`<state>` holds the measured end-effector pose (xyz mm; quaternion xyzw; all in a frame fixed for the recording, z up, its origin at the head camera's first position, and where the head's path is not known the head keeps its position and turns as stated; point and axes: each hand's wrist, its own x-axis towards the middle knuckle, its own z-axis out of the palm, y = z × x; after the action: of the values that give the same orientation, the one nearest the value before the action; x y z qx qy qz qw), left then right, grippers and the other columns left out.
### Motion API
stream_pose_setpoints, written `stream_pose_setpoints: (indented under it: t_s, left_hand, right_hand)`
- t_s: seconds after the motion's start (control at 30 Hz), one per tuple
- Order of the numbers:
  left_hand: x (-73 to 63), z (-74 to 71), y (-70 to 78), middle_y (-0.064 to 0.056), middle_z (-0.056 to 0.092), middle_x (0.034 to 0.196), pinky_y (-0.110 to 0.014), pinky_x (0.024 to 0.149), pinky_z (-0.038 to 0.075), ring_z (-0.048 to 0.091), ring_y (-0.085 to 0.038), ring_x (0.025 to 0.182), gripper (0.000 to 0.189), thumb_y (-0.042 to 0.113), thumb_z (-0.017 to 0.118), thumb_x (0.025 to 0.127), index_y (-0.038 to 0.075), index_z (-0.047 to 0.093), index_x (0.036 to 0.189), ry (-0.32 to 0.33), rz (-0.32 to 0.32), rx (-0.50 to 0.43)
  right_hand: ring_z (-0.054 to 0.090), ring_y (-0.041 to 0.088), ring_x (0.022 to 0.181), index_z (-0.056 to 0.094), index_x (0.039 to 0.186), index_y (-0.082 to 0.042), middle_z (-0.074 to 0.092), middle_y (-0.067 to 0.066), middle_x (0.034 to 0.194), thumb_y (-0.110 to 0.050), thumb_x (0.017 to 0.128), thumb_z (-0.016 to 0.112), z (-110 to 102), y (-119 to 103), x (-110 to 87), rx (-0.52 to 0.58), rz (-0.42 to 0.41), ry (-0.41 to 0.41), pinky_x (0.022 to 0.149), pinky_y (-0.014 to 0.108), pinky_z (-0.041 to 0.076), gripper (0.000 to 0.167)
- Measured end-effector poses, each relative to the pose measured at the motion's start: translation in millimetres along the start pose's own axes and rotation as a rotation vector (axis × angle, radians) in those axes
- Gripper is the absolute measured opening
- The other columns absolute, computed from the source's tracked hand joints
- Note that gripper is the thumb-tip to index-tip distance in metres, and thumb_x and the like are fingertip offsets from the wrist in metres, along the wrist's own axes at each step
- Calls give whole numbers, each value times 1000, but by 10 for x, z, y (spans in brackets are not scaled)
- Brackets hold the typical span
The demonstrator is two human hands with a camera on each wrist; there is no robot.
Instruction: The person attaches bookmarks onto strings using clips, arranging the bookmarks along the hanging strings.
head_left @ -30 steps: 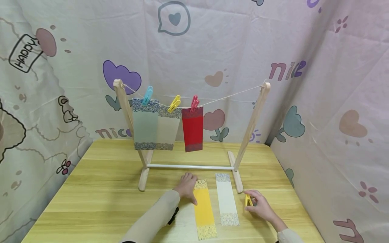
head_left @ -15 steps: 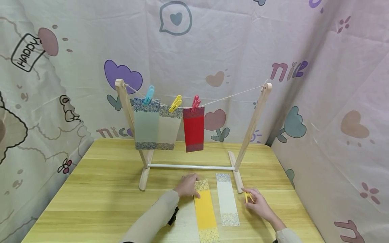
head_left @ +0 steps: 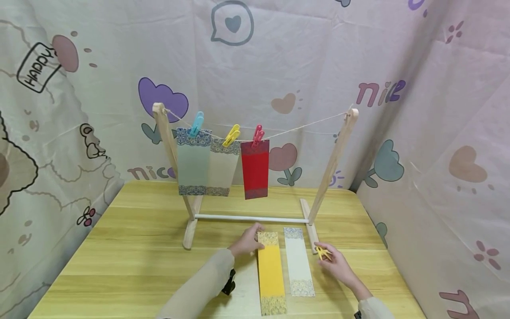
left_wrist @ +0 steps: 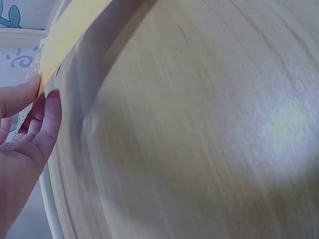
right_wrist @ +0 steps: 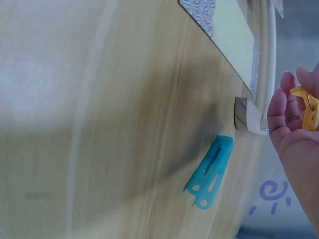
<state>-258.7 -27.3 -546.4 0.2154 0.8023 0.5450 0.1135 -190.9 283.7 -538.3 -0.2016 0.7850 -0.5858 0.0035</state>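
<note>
In the head view my left hand pinches the upper left corner of a yellow paper strip with lacy patterned ends. The left wrist view has the strip tilted up off the table, thumb on one face and fingers behind. My right hand holds a yellow clothespin between thumb and fingers, by the rack's right foot. Below that hand a teal clothespin lies on the table in the right wrist view. A white strip with patterned ends lies flat between my hands.
A wooden rack with a string stands behind the hands. From the string hang a pale green card, a cream card and a red card, each under a clothespin. Printed cloth surrounds the table.
My left hand has taken the yellow strip by its corner and lifted its far end. My right hand has risen slightly leftward, and the yellow clothespin in it has turned.
</note>
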Motion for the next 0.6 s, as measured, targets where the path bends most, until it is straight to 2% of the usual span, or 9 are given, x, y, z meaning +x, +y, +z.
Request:
stream_pose_setpoints:
  t_s: [0.17, 0.27, 0.43, 0.6]
  left_hand:
    - [16, 20, 15, -6, 44, 81, -20, 54, 36, 36, -13, 65, 34, -10, 66, 72, -7, 48, 101, 39, 8, -86]
    - [12, 23, 54, -4, 46, 73, -19, 51, 37, 37, -11, 61, 24, -10, 66, 72, -7, 54, 93, 64, 2, -121]
    - [1, 17, 117, -6, 55, 78, -27, 51, 48, 46, -10, 56, 17, -9, 65, 73, -7, 59, 89, 70, -20, -155]
    - [5, 6, 129, -9, 54, 87, -33, 49, 51, 51, -13, 48, 19, -9, 63, 75, -8, 58, 93, 49, -72, -250]
  right_hand:
    - [55, 19, 91, 39, 116, 15, 43, 36, 106, 17, 74, 56, 15, -50, 32, 28, 3, 19, 73, 20, 48, 45]
    - [57, 20, 91, 39, 113, 17, 46, 39, 106, 15, 77, 56, 28, -88, 48, 67, 22, 25, 75, 20, 48, 41]
    - [59, 21, 85, 38, 110, 20, 45, 41, 103, 13, 78, 56, 45, -138, 68, 157, 93, 53, 69, 23, 51, 37]
    - [59, 22, 77, 43, 107, 19, 53, 27, 94, 12, 78, 58, 47, -146, 93, 168, 168, 131, 67, 29, 52, 34]
